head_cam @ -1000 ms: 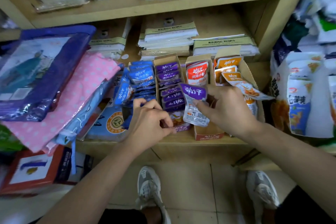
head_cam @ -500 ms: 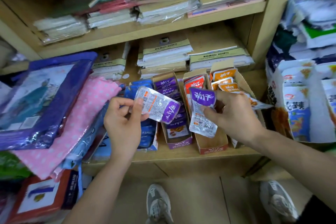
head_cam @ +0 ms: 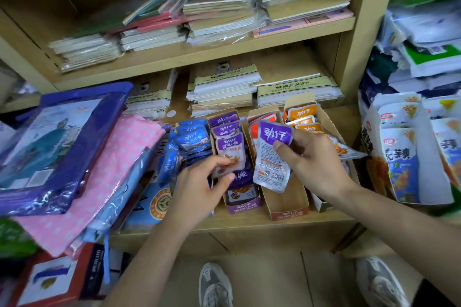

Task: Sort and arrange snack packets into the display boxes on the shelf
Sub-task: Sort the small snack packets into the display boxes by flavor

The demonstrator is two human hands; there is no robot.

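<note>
In the head view, blue packets [head_cam: 192, 139] are seen stacked left of centre on the shelf [head_cam: 249, 223]. Just beside them, a purple packet [head_cam: 229, 149] is pinched by the curled fingers of the left hand [head_cam: 199, 187] inside the purple box [head_cam: 243, 207]. A second purple packet [head_cam: 272, 162] is gripped between thumb and fingers of the right hand [head_cam: 314, 164] above the red box [head_cam: 289, 212], and the orange box [head_cam: 326, 119] is set just to its right.

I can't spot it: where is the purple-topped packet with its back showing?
Head view, centre: the purple-topped packet is pinched in the right hand, over the red box, just right of the purple box.
</note>
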